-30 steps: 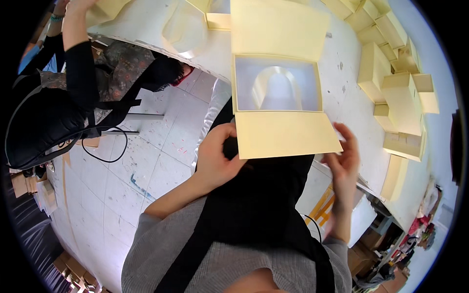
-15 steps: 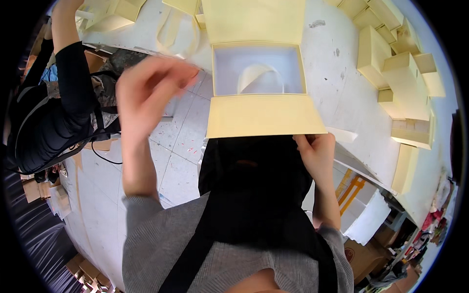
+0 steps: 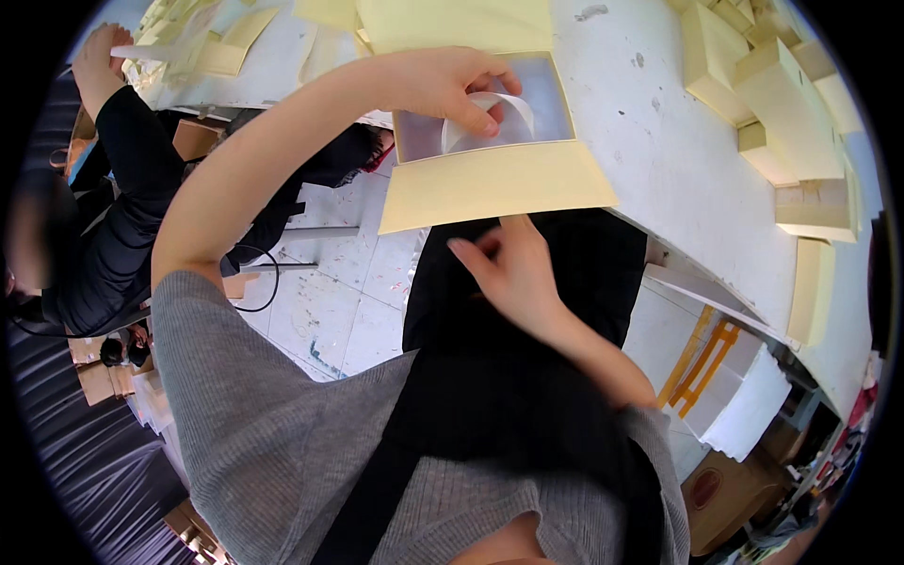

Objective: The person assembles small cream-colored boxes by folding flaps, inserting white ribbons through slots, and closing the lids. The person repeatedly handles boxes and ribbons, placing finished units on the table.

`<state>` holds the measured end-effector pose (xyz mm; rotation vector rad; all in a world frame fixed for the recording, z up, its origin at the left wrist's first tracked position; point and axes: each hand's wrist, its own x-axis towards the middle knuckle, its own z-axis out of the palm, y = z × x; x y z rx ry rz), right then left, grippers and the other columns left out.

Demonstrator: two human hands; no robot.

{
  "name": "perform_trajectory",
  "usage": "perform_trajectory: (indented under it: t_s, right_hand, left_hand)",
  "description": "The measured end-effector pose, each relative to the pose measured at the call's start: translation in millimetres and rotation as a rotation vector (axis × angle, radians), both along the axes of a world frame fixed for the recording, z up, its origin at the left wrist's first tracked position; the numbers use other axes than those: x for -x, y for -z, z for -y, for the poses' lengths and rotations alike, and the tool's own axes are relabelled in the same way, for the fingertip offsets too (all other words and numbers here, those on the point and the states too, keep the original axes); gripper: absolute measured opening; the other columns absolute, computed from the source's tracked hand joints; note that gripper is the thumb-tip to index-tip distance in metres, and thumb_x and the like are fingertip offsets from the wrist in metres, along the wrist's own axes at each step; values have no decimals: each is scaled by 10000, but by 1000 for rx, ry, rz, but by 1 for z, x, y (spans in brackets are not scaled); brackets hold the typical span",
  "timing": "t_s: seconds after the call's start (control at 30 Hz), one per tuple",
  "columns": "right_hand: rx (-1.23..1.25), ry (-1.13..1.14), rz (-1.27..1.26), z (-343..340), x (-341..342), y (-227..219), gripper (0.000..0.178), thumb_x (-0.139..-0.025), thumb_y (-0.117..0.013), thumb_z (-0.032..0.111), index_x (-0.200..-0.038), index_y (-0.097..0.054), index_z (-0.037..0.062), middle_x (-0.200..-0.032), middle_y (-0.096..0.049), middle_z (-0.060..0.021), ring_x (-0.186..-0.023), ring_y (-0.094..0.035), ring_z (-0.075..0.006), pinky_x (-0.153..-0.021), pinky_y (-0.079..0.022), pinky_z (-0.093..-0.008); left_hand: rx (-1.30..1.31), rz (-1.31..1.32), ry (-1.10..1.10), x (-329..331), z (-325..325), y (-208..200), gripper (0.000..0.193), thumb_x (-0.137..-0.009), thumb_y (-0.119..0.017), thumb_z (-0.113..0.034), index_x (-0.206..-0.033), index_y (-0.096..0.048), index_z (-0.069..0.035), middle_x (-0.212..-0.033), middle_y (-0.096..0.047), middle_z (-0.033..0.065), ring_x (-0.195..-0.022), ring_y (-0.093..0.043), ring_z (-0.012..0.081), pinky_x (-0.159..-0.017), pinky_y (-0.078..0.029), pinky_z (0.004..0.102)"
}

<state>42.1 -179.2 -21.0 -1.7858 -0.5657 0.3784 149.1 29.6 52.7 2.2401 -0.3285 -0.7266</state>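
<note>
Box: a cream box point(image 3: 565, 111) lies open at the bench's point(image 3: 650, 132) near edge, its pale interior facing up.
Panels: the back panel point(image 3: 457, 24) lies away from the person; the front panel point(image 3: 499, 184) juts out past the near edge, over the black apron point(image 3: 527, 367).
Ribbon: a whitish ribbon point(image 3: 521, 110) arches up in a loop inside the box.
Left hand: the left hand point(image 3: 433, 80) reaches across from the left, over the box — thumb and curled fingers at the loop. Whether its grip is closed on the ribbon, I cannot tell.
Right hand: the right hand point(image 3: 518, 278), partly blurred, is at the front panel's outer edge — grip open, thumb apart from the fingers.
Right side: more cream boxes point(image 3: 786, 113) stand clustered along the bench's right edge.
Left corner: a co-worker's hand point(image 3: 99, 55) is near the bench's far left corner.
</note>
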Motion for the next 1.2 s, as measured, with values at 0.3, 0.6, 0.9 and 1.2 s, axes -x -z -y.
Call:
perform_trajectory:
  t_s: [0.3,0.6,0.9,1.2]
  right_hand:
    - [-378,24,-168,-42,-23,36,104,-885,-660,76,-913,-621,-15,-724,-614,-53,-540,-553,-124,-489,-443,-264]
    - [48,81,394,-4,-2,27,231,-777,-682,32,-997,-613,40,-925,-610,-151,-656,-635,-330,-562,-510,-417]
    - [-293,276,-294,-8,-34,19,169,-880,-646,36,-1014,-586,-48,-719,-587,-81,-513,-534,-137,-474,-433,-257]
    - [-866,28,-1140,25,-42,22,202,-877,-495,79,-999,-623,-19,-846,-599,-65,-778,-548,-156,-773,-454,-333]
  left_hand:
    - [-163,-92,174,-18,2,-11,207,-894,-674,-204,-833,-732,-14,-749,-682,34,-673,-627,93,-645,-484,226]
    - [94,-504,29,-32,-5,-2,349,-903,-677,-248,-1179,-636,-39,-788,-689,54,-678,-630,116,-681,-517,260]
    - [94,-214,99,-21,12,-7,211,-908,-642,-166,-978,-698,24,-712,-678,72,-601,-644,125,-605,-520,233]
    - [-52,-499,118,-43,-7,-6,545,-976,-509,-447,-737,-685,9,-605,-629,74,-519,-600,133,-525,-486,223]
